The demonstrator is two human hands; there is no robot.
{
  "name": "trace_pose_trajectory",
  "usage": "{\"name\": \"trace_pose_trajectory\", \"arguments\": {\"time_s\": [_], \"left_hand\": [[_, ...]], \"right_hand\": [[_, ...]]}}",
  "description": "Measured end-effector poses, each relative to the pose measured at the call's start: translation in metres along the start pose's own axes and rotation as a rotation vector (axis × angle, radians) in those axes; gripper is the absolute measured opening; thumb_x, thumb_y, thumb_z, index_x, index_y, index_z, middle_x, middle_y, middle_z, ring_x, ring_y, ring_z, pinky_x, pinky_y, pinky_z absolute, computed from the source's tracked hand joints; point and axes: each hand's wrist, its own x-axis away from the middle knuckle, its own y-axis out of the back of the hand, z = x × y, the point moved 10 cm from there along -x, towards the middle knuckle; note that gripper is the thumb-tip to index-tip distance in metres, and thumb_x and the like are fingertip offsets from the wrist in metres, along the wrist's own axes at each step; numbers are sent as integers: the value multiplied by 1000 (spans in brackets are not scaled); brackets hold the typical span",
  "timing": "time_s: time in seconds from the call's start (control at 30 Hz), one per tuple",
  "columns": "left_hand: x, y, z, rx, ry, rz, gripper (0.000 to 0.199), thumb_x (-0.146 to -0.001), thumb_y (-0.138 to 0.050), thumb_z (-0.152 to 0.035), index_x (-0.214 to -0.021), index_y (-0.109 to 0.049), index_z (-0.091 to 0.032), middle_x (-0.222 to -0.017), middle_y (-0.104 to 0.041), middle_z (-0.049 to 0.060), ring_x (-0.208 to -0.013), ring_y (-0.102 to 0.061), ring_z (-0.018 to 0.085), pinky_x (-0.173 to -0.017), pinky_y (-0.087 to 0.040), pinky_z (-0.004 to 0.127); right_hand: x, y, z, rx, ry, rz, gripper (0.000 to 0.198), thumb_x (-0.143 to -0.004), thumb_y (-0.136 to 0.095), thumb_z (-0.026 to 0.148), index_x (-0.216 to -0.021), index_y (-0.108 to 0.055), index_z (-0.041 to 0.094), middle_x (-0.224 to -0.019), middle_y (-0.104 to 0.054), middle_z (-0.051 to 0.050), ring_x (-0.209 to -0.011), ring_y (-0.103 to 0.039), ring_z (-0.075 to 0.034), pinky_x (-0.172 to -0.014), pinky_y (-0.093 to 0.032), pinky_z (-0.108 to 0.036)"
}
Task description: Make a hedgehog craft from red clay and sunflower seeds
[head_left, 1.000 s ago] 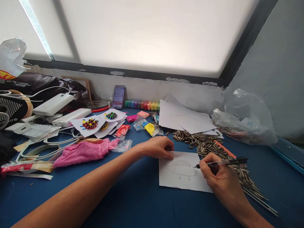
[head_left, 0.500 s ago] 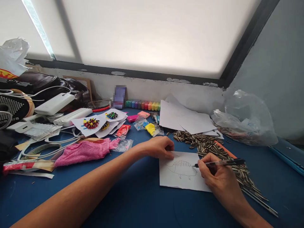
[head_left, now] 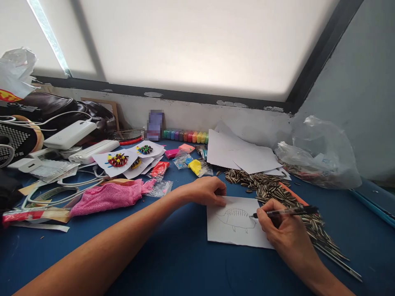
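Observation:
A sheet of white paper (head_left: pixel 220 236) lies on the blue tabletop with a line drawing (head_left: pixel 239 218) of a rounded animal body, short legs and rows of small marks on its back. My left hand (head_left: pixel 210 191) is closed, its curled fingers holding the paper at its upper left edge. In my right hand (head_left: pixel 282 230) is a black pen (head_left: pixel 293 211), gripped between thumb and fingers. The pen's tip is at the right end of the drawn back. Beside and behind my right hand is a spread of striped sunflower seeds (head_left: pixel 265 187).
White sheets (head_left: pixel 243 154) and a clear plastic bag (head_left: pixel 324 160) lie behind the seeds. Further left are clay packets (head_left: pixel 195 166), papers with seed-covered clay figures (head_left: pixel 117 159), a pink cloth (head_left: pixel 108 197), cables and white power banks (head_left: pixel 70 135). A row of coloured clay (head_left: pixel 185 136) lines the wall.

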Motion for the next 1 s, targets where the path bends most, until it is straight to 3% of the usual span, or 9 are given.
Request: {"name": "trace_pose_trajectory", "arguments": {"time_s": [0.67,1.0], "left_hand": [[0,1,5,83,-23,23,12,-71,-60,-26,-77,-57,-16,-69,-52,-3,-60,-43,9,-53,-30,24],[0,0,7,99,-17,29,13,-71,-60,-26,-79,-58,-16,-71,-54,-2,-62,-45,9,-53,-31,24]], "right_hand": [[1,5,-3,-31,-13,-32,27,-80,-47,41,-58,-45,24,-42,-38,7,-36,-36,-10,-36,-26,-21],[3,-5,-11,-59,-29,26,27,-83,-49,45,-66,-48,24,-47,-46,6,-39,-41,-11,-38,-32,-22]]}}
